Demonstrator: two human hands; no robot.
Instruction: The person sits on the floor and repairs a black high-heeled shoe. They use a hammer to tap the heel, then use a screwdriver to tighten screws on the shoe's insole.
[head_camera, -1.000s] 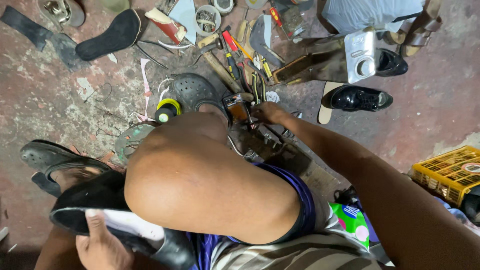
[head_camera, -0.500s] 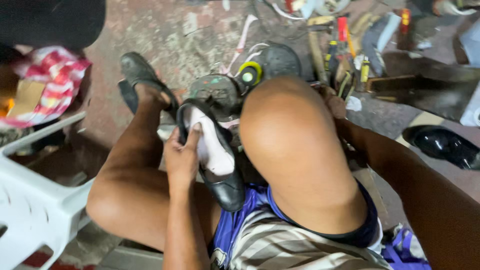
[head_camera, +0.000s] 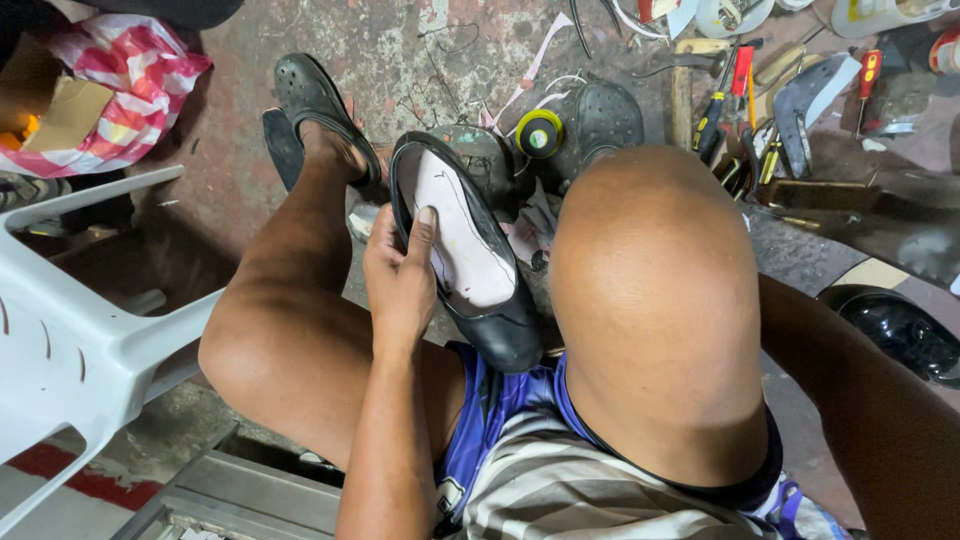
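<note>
My left hand (head_camera: 400, 272) grips a black leather shoe (head_camera: 468, 255) turned sole side up between my knees, with the thumb resting on its pale whitish underside. The toe points toward my body. My right arm (head_camera: 880, 420) reaches out past my right knee toward the tools; the right hand itself is hidden behind the knee. A round yellow and black spool (head_camera: 539, 132) lies on the floor just beyond the shoe.
A white plastic chair (head_camera: 70, 340) stands at the left. My left foot wears a black sandal (head_camera: 312, 100). Screwdrivers and hand tools (head_camera: 740, 100) lie scattered at the upper right, with another black shoe (head_camera: 905, 335) at the right edge. A red and white bag (head_camera: 120, 90) sits at the upper left.
The view has swung left and down. My left hand has brought the black shoe up from beside my thigh to between my knees, sole upward.
</note>
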